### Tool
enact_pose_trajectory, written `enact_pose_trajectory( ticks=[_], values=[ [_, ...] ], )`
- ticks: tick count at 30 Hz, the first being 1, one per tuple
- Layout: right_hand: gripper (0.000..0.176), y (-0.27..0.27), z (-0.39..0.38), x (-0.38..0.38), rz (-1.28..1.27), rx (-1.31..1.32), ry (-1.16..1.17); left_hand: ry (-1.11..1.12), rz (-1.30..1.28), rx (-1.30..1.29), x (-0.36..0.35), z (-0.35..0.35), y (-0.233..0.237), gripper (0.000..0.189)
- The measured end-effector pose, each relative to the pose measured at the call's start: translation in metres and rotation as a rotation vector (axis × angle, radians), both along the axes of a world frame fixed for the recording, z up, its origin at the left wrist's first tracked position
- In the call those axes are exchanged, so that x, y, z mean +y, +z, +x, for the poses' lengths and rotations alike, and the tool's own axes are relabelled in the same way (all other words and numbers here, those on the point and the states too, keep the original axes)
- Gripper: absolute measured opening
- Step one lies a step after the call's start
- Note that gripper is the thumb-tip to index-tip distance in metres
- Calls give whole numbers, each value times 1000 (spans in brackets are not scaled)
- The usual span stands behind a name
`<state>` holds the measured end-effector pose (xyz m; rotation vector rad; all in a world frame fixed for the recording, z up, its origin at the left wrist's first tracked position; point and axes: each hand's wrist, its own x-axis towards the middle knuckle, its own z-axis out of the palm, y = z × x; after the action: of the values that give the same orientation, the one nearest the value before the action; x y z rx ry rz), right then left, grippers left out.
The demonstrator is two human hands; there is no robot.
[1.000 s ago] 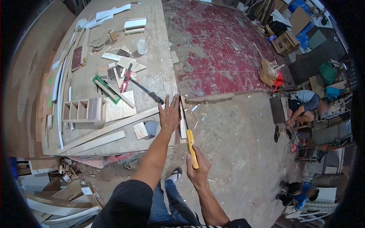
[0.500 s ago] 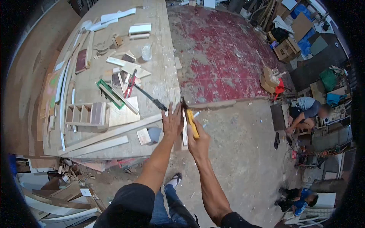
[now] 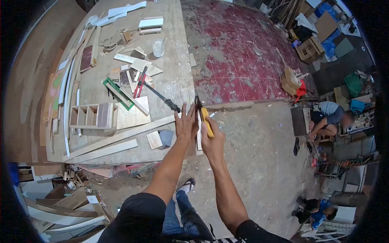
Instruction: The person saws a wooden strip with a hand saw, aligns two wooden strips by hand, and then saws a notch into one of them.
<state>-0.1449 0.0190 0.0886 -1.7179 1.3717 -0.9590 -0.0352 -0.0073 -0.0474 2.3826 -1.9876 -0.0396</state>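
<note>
My right hand (image 3: pixel 213 139) is wrapped round the yellow handle (image 3: pixel 207 121) of a tool with a dark metal end. That end lies at the table's right edge, beside a narrow wooden strip (image 3: pixel 199 139). My left hand (image 3: pixel 185 124) presses on the wood at the same edge, its fingers spread and pointing away from me. Just beyond its fingertips is the dark end of a long bar clamp (image 3: pixel 162 97) with a red part (image 3: pixel 139 83). What lies under my left palm is hidden.
On the wooden table (image 3: pixel 174 44) are a compartment box (image 3: pixel 91 116), a green frame (image 3: pixel 117 94), long strips (image 3: pixel 121 137) and a plastic cup (image 3: pixel 158 47). Two people (image 3: pixel 329 117), (image 3: pixel 322 212) crouch or sit at the right. Wood scraps (image 3: pixel 69 202) lie at lower left.
The view has shifted slightly. My right hand and the yellow-handled tool have moved a little relative to the table edge; my left hand stays on the wood.
</note>
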Motion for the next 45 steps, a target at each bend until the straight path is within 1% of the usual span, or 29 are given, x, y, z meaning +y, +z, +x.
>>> enact_pose_trajectory(
  ticks=[1, 2, 5, 7, 8, 9, 10, 11, 14, 15, 16, 17, 19, 21, 23, 27, 30, 32, 33, 34, 35, 36, 37, 38, 39, 41, 42, 44, 45],
  values=[
    [30, 3, -3, 0, -10, -1, 3, 4, -11, 17, -3, 3, 4, 72],
    [30, 4, -4, 0, -35, -13, 5, -20, -25, -47, -4, 5, -9, 73],
    [30, 13, -17, 21, -26, -24, 36, 7, -52, -27, -5, 3, -10, 75],
    [35, 3, -14, 32, -153, -65, -30, 4, -62, -44, -4, 2, -20, 77],
    [36, -4, -6, 17, -50, -42, -1, -6, -100, -78, -1, 1, -25, 77],
    [36, -8, -7, 14, -59, -47, 0, -7, -153, -116, -3, 3, -24, 78],
    [35, -10, -5, 8, -83, -51, 6, -20, -112, -94, -3, 4, -21, 84],
    [34, -10, -3, 3, -104, -55, 10, -22, -125, -103, -3, 3, -21, 84],
    [34, 0, -19, 30, -151, -100, -22, 6, -84, -58, -7, 2, -23, 92],
    [34, 6, -22, 38, -127, -113, -34, 3, -81, -61, -8, 4, -22, 92],
    [32, 9, -17, 29, 18, -110, -25, -10, -73, -103, -7, 4, -21, 90],
    [32, 5, -13, 21, 24, -108, -28, -21, -65, -143, -3, 3, -17, 88],
    [29, -11, -4, -1, -87, -51, 23, -24, -130, -108, -6, 4, -15, 84],
    [29, -3, -22, 31, -102, -40, -9, -5, -59, -48, -5, 1, -12, 85],
    [30, 1, -34, 53, -44, -114, -13, 4, -76, -61, -9, 1, -19, 83],
    [28, -12, -2, 1, 30, -103, -14, 5, -88, -53, -4, 0, -16, 78],
    [30, 6, -26, 52, 6, -118, -33, -7, -81, 1, -2, 0, -4, 76],
    [32, 7, -30, 62, -5, -138, -46, 12, -87, 12, -11, 2, -1, 76],
    [32, -2, -25, 56, 18, -129, -58, 15, -80, 21, -4, -2, -4, 76],
    [31, -14, -13, 31, -17, -92, -40, -2, -119, -62, -6, 1, -18, 76],
    [32, -12, -2, 10, -60, -55, -14, 5, -125, -60, -6, 2, -22, 76],
    [30, -7, 1, 4, 89, -96, 12, -4, -130, -98, -3, 1, -27, 78],
    [30, 1, -3, 14, 80, -100, 14, -20, -138, -142, -7, 4, -30, 80],
    [29, 6, -17, 37, 48, -96, -13, 7, -186, -112, -10, 2, -36, 87],
    [29, 7, -27, 52, 18, -87, -41, 5, -185, -106, -10, 0, -30, 87],
    [29, 2, -32, 54, -38, -94, -34, 8, -61, 16, -6, 1, -10, 91],
    [30, 1, -35, 61, -81, -103, -40, 8, -45, 24, -3, 1, -19, 91],
    [30, -22, -12, 17, -55, -86, -18, -5, -147, -134, -8, 2, -33, 89],
    [30, -29, -5, 0, -36, -75, 8, -1, -145, -127, -4, -3, -32, 89]
  ],
)
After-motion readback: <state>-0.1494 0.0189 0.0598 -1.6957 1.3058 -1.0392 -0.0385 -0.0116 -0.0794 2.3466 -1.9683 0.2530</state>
